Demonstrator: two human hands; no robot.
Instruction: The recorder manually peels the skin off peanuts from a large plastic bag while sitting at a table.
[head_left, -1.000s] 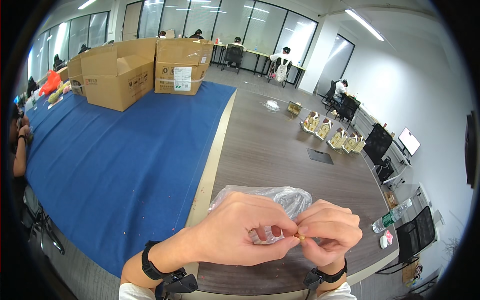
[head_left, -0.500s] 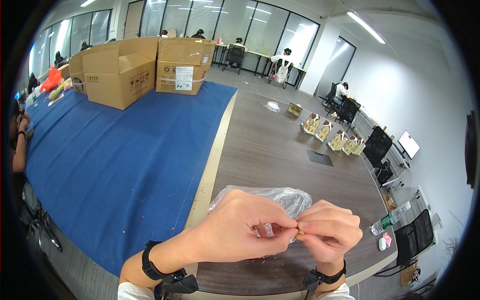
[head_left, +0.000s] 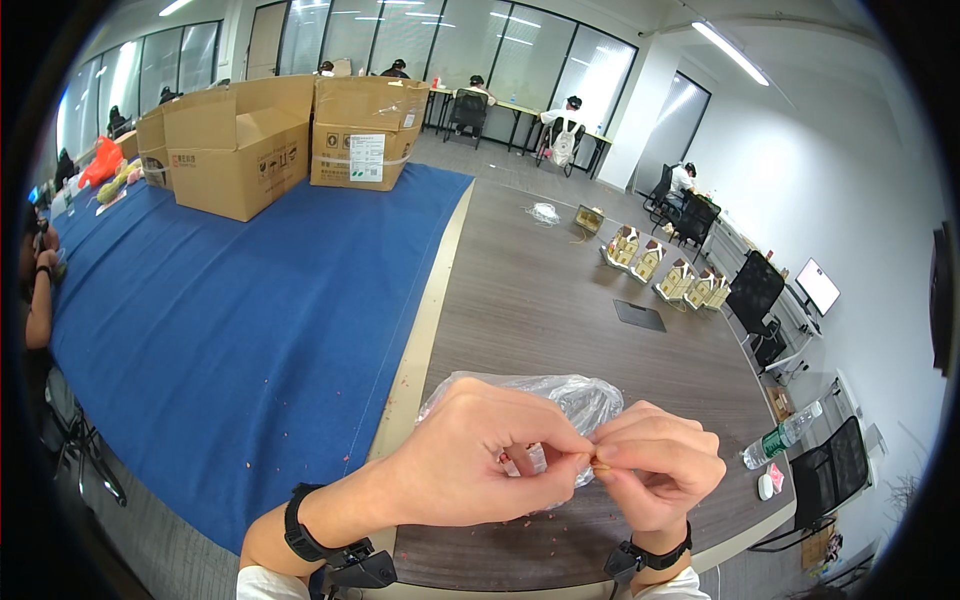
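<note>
My left hand (head_left: pixel 490 455) and my right hand (head_left: pixel 660 460) meet over the near part of the brown table. Both are closed in a pinch, fingertips touching, on a small yellowish piece (head_left: pixel 600 465) mostly covered by the fingers; its kind cannot be made out. Behind and beneath them lies a crumpled clear plastic bag (head_left: pixel 595 400), partly hidden by my left hand. Tiny reddish flakes are scattered on the table below my hands, and a few lie on the blue cloth.
Blue cloth (head_left: pixel 250 350) covers the left side, with open cardboard boxes (head_left: pixel 240 170) at its far end. Small model houses (head_left: pixel 676 280) and a dark flat pad (head_left: pixel 639 316) lie far right. A plastic bottle (head_left: pixel 783 436) lies near the right edge. Another person's arm shows far left.
The fingertips have shifted slightly around the small yellowish piece, and less of it shows now. Both hands stay in nearly the same place.
</note>
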